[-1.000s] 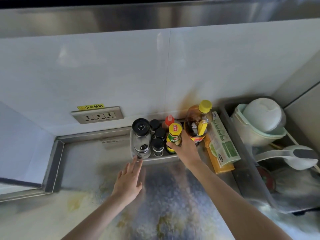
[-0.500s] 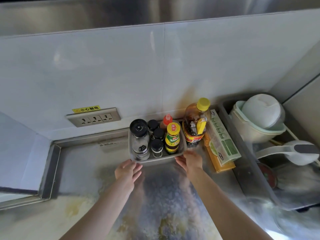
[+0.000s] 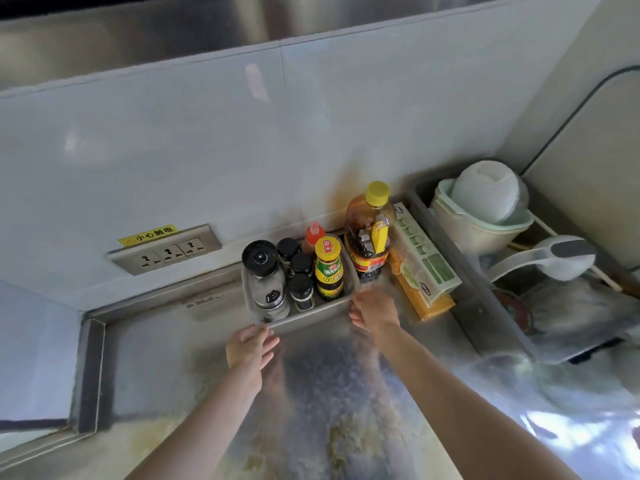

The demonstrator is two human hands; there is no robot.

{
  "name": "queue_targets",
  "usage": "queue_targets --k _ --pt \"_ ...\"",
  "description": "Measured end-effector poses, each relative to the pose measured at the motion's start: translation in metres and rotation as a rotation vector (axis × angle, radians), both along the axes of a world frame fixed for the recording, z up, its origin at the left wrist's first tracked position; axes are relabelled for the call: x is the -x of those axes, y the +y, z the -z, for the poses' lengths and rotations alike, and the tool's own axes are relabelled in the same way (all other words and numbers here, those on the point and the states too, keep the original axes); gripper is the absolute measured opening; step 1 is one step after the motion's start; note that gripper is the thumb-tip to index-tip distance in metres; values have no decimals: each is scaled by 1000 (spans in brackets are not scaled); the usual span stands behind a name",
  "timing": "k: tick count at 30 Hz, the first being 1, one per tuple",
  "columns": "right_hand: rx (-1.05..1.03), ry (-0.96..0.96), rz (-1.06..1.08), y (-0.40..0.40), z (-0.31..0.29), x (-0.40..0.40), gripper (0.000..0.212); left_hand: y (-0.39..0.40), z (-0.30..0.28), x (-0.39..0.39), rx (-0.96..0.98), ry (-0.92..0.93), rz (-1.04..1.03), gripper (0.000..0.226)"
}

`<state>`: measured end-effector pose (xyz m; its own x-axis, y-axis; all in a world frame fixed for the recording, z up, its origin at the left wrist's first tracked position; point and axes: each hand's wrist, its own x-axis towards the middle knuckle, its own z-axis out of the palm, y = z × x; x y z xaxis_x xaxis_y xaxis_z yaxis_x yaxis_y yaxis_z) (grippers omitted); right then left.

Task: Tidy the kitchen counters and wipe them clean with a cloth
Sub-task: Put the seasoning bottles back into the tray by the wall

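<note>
A grey plastic tray (image 3: 311,315) stands on the stained steel counter (image 3: 156,358) against the back wall. It holds a glass grinder (image 3: 263,271), small black-capped jars (image 3: 301,289), a red-capped bottle (image 3: 313,235) and a yellow-capped sauce bottle (image 3: 328,268). My left hand (image 3: 251,344) grips the tray's front left corner with curled fingers. My right hand (image 3: 374,311) holds the front right corner. A large oil bottle (image 3: 369,233) stands just right of the tray. No cloth is in view.
A green and white box (image 3: 426,265) lies on an orange box beside the oil bottle. A dish rack (image 3: 485,323) at the right holds bowls (image 3: 485,195) and a white scoop (image 3: 554,261). A socket strip (image 3: 166,251) sits on the wall at the left.
My right hand has left the yellow-capped bottle and come down to the tray's front right corner. My left hand has curled onto the front left corner.
</note>
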<state>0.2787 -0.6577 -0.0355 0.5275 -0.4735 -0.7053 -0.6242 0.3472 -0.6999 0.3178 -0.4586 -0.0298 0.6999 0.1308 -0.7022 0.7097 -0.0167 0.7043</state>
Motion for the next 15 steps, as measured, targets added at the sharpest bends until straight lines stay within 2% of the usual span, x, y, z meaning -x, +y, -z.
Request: queue_targets --k 4,6,10,15 --pt "291 -97 -203 5 -16 56 11 -2 2 37 -105 -99 372 35" --pt "363 -62 -241 4 -21 91 14 -13 3 62 -178 -194 617 37" --pt "450 -67 -187 -9 -32 166 19 -60 -9 109 -98 -240 941 36" --pt "602 38 -91 -46 -38 274 36 -128 -20 172 -6 -273 1192 30"
